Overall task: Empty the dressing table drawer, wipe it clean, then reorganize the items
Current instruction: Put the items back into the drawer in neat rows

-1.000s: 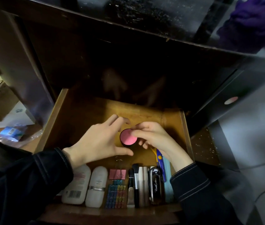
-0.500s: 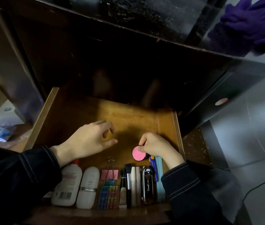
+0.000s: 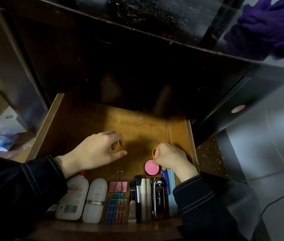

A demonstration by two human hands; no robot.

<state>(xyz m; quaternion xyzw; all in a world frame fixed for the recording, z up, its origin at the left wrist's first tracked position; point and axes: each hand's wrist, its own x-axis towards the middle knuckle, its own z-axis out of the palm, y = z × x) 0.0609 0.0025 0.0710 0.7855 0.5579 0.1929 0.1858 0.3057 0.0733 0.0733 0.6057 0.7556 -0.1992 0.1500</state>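
Drawer: right hand pinches yellow loop beside pink compact; left hand hovers relaxed, holding nothing.

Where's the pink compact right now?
Head view: the pink compact lies on the drawer floor, right side, at the right hand fingertips, just behind the blue pen and black case. That hand holds a yellow loop.

Your right hand pinches a yellow loop just above the pink round compact, lower centre; your left hand hovers loosely curled over the open drawer.
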